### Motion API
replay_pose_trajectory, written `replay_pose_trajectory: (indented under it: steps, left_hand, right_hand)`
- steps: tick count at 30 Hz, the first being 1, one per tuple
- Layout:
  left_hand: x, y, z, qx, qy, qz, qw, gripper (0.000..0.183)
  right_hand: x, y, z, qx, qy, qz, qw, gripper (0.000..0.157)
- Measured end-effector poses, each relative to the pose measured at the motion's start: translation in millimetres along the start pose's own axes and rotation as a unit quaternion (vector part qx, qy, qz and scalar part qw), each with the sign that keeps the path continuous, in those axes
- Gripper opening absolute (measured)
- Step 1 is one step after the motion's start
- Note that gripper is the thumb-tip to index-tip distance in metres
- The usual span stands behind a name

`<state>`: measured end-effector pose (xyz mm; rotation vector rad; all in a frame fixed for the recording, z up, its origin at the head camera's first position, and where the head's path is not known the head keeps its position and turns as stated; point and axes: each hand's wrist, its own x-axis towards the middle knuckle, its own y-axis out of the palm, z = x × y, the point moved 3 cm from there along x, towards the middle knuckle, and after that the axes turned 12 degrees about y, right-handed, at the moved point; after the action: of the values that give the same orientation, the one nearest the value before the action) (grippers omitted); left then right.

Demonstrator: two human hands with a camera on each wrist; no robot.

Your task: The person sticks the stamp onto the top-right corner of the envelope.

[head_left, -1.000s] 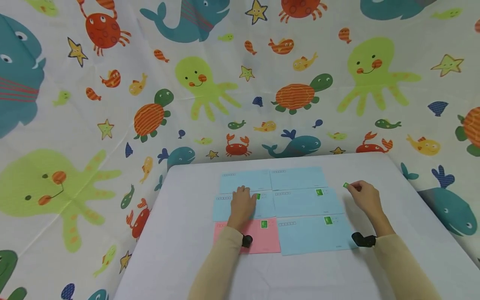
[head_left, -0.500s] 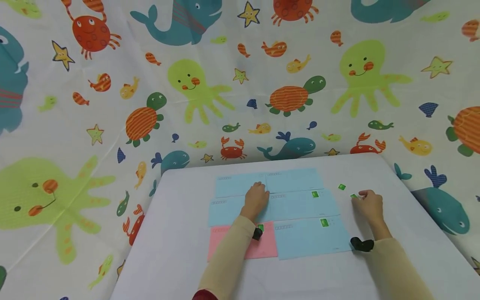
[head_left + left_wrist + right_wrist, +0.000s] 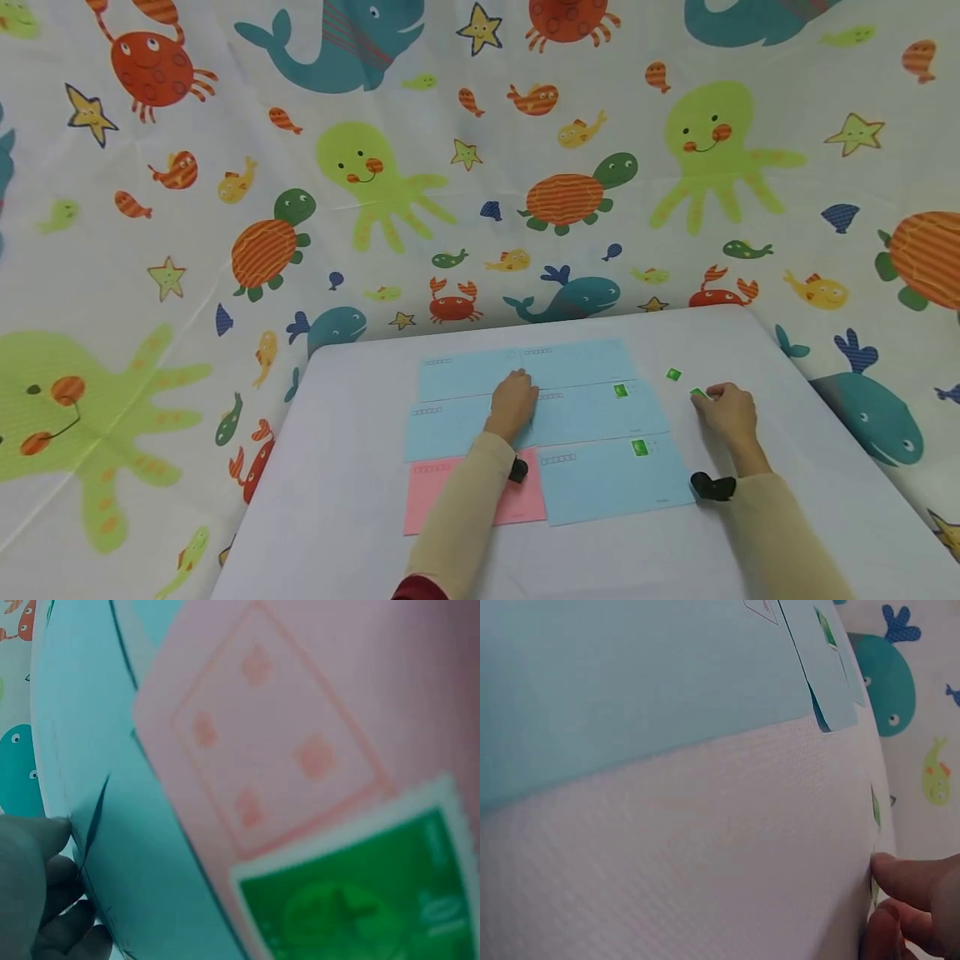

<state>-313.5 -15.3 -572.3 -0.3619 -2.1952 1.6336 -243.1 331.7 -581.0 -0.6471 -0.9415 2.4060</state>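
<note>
Bent over the middle blue envelopes, my left hand (image 3: 513, 406) rests its fingertips near where the left one (image 3: 442, 427) meets the right one (image 3: 592, 412). In the left wrist view, the left hand's fingers (image 3: 64, 832) touch the paper with their tips. Beyond the envelopes on the right, my right hand (image 3: 731, 414) pinches a small green postage stamp (image 3: 697, 392) between thumb and finger, at the table surface. A second green stamp (image 3: 674, 375) lies loose just beyond it. A pink envelope (image 3: 262, 727) with a green stamp (image 3: 345, 900) fills much of the left wrist view.
Two blue envelopes (image 3: 472, 371) lie in the back row. In front are the pink envelope and another stamped blue envelope (image 3: 615, 483). A white cloth (image 3: 337, 500) covers the table. A sea-animal curtain (image 3: 420, 208) hangs behind.
My left hand has moved right across the middle envelopes, covering their seam. The right hand has drawn slightly back toward me, from the farther stamp to the nearer one. The head view has turned right.
</note>
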Motion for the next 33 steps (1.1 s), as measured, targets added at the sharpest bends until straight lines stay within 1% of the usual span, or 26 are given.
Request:
replay_pose_trajectory:
  steps: [5, 8, 12, 18, 21, 28, 30, 33]
  left_hand:
    - [1.3, 2.9, -2.6, 0.045, -0.006, -0.026, 0.9986, 0.030]
    - [2.5, 3.5, -3.6, 0.061, -0.021, -0.026, 0.9976, 0.032]
    - [4.4, 2.8, -4.8, 0.058, -0.042, -0.023, 0.9972, 0.034]
    - [7.3, 1.7, -6.1, 0.054, -0.050, -0.020, 0.9971, 0.036]
    - [8.5, 2.9, -5.0, 0.048, -0.057, -0.018, 0.9970, 0.035]
    - [8.8, 3.4, -2.6, 0.037, -0.067, 0.000, 0.9971, 0.037]
    - [8.7, 3.2, -2.1, 0.034, -0.067, -0.002, 0.9972, 0.037]
    - [8.9, 2.9, -1.6, 0.037, -0.062, -0.013, 0.9973, 0.035]
  right_hand:
    - [0, -1.1, 2, -0.014, -0.010, -0.002, 1.000, 0.038]
    - [0, -1.4, 2, -0.018, -0.010, 0.007, 1.000, 0.037]
    - [2, -2.4, 2, -0.018, -0.007, 0.011, 1.000, 0.036]
    - [3, -5.9, 3, -0.007, -0.013, 0.003, 1.000, 0.029]
    - [3, -6.7, 5, 0.010, -0.017, 0.007, 1.000, 0.029]
    - [-1, -4.1, 18, 0.057, -0.014, 0.040, 0.997, 0.032]
    - [-3, -2.5, 24, 0.067, -0.014, 0.053, 0.996, 0.033]
    - [-3, -0.2, 34, 0.083, -0.017, 0.068, 0.994, 0.035]
